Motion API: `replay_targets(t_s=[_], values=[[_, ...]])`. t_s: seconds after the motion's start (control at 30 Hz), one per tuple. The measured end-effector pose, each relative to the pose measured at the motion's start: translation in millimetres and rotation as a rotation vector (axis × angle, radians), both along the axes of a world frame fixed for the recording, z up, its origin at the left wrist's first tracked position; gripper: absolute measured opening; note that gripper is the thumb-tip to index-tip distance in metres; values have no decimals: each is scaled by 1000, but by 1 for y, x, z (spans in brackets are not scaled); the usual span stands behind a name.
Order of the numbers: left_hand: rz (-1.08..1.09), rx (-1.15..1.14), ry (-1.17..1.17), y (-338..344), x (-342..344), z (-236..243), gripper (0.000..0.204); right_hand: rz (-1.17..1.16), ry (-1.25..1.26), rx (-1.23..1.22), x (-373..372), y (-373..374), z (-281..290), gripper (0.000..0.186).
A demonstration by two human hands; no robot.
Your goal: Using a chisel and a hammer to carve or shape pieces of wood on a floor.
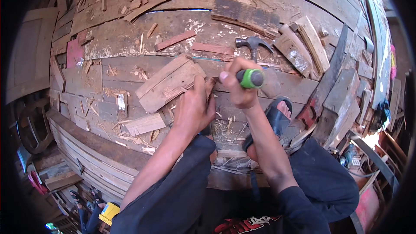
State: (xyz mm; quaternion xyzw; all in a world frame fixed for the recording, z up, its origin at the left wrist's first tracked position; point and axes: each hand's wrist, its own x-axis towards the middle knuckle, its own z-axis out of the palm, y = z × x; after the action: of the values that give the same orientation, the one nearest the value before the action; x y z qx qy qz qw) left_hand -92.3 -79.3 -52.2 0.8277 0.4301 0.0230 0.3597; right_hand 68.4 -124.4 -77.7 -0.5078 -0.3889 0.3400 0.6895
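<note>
My left hand (196, 110) grips the near right end of a thick, light-brown wooden block (167, 82), which lies tilted on the plank floor. Its fingers are closed at the block's edge, and a small dark bit by the fingertips is too unclear to name. Just to the right, my right hand (242, 87) is wrapped around the handle of a claw hammer (252, 79). The green grip with its grey end points up toward me. Beyond the hand shows the dark metal head, its claw to the right. The two hands are close together.
A handsaw (327, 86) with a red handle lies at the right, beside wood offcuts (313, 45). A dark plank piece (246, 16) lies at the far side. Reddish strips (175, 40) and shavings are scattered around. Stacked boards (93, 158) stand at the near left. My sandalled foot (279, 119) is close by.
</note>
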Motion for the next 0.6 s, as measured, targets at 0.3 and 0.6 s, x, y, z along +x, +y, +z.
replay_targets(t_s=[0.3,0.6], values=[[29,5,50,1,-8,-9,41,57,190,375,24,2,97,19],[-5,45,-80,6,-8,-7,42,-43,105,234,-6,6,18,26]])
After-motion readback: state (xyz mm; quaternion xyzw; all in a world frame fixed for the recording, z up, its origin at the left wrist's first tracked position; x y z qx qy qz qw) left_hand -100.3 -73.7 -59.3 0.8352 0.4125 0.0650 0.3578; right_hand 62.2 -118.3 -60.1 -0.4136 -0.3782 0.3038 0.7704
